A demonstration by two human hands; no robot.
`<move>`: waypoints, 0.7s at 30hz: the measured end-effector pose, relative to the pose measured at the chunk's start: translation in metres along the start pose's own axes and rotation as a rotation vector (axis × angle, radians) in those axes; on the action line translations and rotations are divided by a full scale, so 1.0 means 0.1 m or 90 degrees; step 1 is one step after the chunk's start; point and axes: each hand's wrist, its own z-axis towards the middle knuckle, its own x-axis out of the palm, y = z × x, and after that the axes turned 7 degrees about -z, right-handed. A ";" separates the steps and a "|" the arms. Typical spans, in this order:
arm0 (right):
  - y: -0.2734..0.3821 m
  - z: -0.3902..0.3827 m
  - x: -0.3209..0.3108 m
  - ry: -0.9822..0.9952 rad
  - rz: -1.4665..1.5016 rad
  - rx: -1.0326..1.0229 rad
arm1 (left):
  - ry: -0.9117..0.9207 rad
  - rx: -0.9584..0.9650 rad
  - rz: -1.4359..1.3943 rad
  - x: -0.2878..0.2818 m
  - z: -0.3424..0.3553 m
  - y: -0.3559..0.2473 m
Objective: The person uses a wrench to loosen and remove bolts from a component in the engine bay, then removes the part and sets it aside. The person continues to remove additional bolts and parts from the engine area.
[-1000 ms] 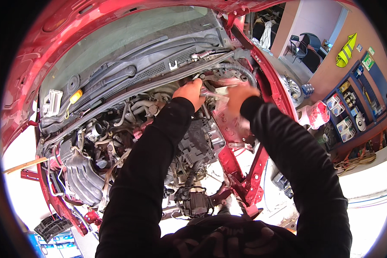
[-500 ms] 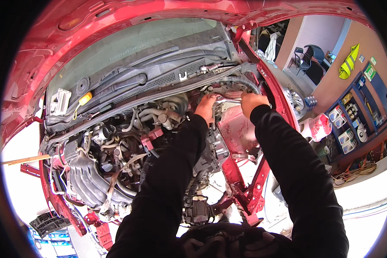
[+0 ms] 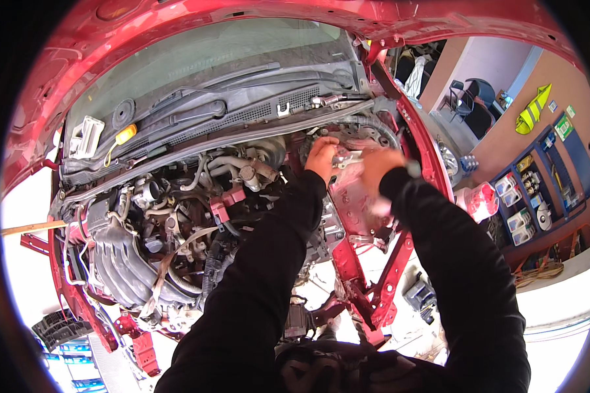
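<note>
My left hand (image 3: 322, 159) is closed at the inner side of the red fender bay, below the windshield cowl. Its fingers curl around something that I cannot make out. To its right, my right hand (image 3: 380, 169) is smeared by motion over the pinkish-red inner wheel panel (image 3: 354, 200), and its fingers are not readable. A pale, shiny piece shows between the two hands, too blurred to name. Left of my arms lies the open engine (image 3: 177, 229), with its grey ribbed intake manifold (image 3: 118, 265).
The raised red hood (image 3: 242, 14) arches overhead. On the cowl rest a yellow-handled tool (image 3: 126, 135), a white plastic part (image 3: 85, 139) and a silvery ratchet-like tool (image 3: 326, 101). A red-and-white container (image 3: 478, 200) stands right of the fender, before a blue wall rack (image 3: 549, 173).
My right hand has shifted slightly left and down, and is now blurred. The silvery bar that spanned both hands no longer shows clearly. My left hand stays near the same spot.
</note>
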 end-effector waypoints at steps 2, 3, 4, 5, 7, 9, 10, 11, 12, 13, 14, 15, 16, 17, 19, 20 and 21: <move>0.17 -0.12 -0.01 0.121 0.214 -0.134 | -0.035 -0.014 -0.063 -0.02 0.01 0.02; 0.22 -0.14 0.00 0.086 0.190 -0.109 | -0.024 -0.005 -0.071 -0.04 0.02 0.01; 0.23 -0.11 -0.02 0.069 0.181 -0.117 | -0.058 -0.001 -0.070 -0.07 0.04 -0.01; 0.26 -0.09 -0.04 0.044 0.173 -0.133 | -0.072 0.022 -0.101 -0.08 0.06 -0.02; 0.17 0.06 -0.04 -0.182 0.075 -0.027 | -0.055 0.004 -0.063 -0.09 0.07 -0.03; 0.14 0.15 -0.06 -0.251 -0.037 0.062 | -0.027 -0.018 -0.063 -0.10 0.07 -0.05; 0.16 0.13 -0.09 -0.067 0.068 -0.018 | -0.060 0.000 -0.074 -0.11 0.07 -0.06; 0.20 0.09 -0.11 -0.012 0.122 -0.055 | -0.046 0.008 -0.093 -0.10 0.05 -0.06; 0.22 0.05 -0.10 0.048 0.188 -0.111 | -0.062 -0.004 -0.102 -0.11 0.04 -0.06; 0.20 0.05 -0.05 0.065 0.214 -0.148 | -0.086 -0.001 -0.102 -0.12 0.03 -0.06; 0.18 0.08 -0.01 0.017 0.184 -0.064 | -0.050 0.015 -0.097 -0.12 0.02 -0.06; 0.15 0.13 0.04 -0.035 0.157 0.016 | -0.063 0.013 -0.080 -0.13 0.02 -0.06; 0.12 0.15 0.08 -0.091 0.129 0.095 | -0.091 0.007 -0.070 -0.14 0.02 -0.05; 0.09 0.15 0.13 -0.308 0.009 0.062 | -0.056 -0.024 -0.071 -0.15 0.03 -0.05; 0.16 0.07 0.02 -0.089 0.101 -0.019 | -0.080 0.000 -0.074 -0.15 0.04 -0.04; 0.21 0.01 -0.05 0.025 0.154 -0.075 | -0.057 0.011 -0.078 -0.14 0.04 -0.02; 0.21 -0.02 -0.13 0.123 0.213 -0.157 | -0.040 0.012 -0.112 -0.15 0.06 -0.03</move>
